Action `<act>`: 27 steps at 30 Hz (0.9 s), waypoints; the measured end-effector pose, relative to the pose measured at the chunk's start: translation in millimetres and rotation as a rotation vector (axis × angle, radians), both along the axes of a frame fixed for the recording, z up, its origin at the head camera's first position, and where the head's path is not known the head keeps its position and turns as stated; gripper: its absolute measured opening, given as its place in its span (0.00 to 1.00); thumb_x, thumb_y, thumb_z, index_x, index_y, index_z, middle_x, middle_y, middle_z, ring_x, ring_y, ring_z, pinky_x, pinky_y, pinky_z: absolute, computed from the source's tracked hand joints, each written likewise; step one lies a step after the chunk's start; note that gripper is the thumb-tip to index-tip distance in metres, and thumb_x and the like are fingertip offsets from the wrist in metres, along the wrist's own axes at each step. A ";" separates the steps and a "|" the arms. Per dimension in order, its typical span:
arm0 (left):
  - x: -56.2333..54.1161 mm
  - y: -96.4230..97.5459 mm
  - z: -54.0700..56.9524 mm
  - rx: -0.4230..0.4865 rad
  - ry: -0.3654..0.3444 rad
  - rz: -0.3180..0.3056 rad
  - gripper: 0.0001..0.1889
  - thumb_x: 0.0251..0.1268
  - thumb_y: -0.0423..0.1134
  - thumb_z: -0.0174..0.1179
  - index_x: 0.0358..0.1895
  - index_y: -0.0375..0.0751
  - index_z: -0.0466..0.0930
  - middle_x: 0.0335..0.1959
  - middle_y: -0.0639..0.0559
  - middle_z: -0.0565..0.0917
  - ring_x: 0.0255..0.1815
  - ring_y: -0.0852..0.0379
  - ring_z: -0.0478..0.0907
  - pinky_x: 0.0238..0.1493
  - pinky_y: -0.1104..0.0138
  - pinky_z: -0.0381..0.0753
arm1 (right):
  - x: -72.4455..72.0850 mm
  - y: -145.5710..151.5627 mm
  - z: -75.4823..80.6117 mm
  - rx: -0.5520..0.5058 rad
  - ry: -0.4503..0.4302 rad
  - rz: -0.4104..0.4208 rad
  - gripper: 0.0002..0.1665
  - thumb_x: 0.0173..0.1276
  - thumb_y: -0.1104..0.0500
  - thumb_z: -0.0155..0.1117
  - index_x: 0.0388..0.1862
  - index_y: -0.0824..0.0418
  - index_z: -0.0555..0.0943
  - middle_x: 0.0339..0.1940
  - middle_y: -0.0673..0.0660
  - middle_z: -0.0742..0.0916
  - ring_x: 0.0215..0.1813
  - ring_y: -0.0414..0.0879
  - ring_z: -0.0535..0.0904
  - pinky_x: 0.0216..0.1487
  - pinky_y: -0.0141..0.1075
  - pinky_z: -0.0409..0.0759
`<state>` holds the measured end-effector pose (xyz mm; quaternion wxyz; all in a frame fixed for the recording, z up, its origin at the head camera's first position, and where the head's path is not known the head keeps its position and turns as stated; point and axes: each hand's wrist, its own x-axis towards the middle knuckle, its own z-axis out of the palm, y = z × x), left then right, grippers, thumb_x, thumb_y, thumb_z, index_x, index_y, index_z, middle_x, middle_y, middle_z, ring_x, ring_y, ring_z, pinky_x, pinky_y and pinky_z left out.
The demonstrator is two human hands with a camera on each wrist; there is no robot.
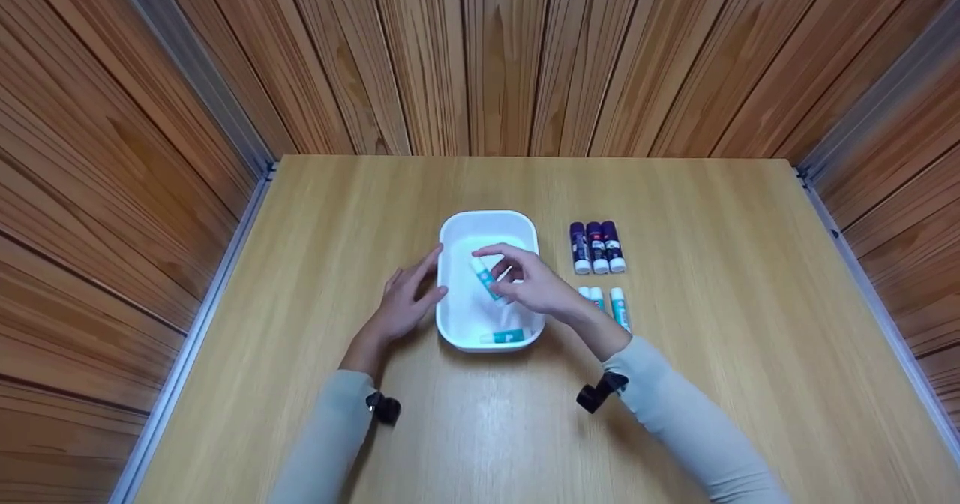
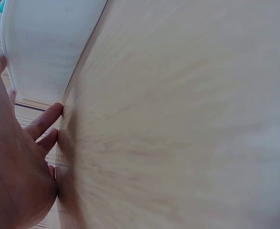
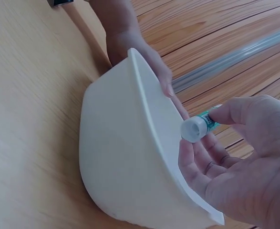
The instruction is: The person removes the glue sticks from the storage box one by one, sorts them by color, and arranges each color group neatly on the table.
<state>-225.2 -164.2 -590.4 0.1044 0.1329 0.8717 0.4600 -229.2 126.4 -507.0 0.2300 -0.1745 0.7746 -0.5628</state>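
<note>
A green-and-white glue stick [image 1: 484,276] is pinched between the thumb and fingers of my right hand [image 1: 537,285], tilted over a white plastic tub [image 1: 454,316]. In the right wrist view, the white end of the glue stick [image 3: 194,129] faces the camera above the tub's rim. Another green-and-white glue stick [image 1: 504,336] lies on the tub's floor at the near end. My left hand [image 1: 401,305] rests at the tub's left side, thumb at the rim and fingers extended along the wall. From the left wrist, the lower fingers of the left hand [image 2: 15,148] touch the tabletop.
To the tub's right, three dark purple glue sticks [image 1: 597,247] with white ends lie in a row. Nearer me are three green-and-white ones [image 1: 619,307], partly hidden behind the right forearm. Wood-panelled walls [image 1: 495,61] border the wooden table [image 1: 337,211].
</note>
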 end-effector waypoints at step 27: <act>-1.1 0.5 0.8 0.001 0.015 -0.013 0.40 0.90 0.57 0.55 0.95 0.68 0.47 0.93 0.52 0.66 0.98 0.47 0.54 0.95 0.33 0.28 | 4.2 93.5 1.4 0.072 0.041 -0.131 0.32 0.84 0.65 0.65 0.84 0.57 0.75 0.57 0.63 0.82 0.46 0.49 0.84 0.46 0.36 0.90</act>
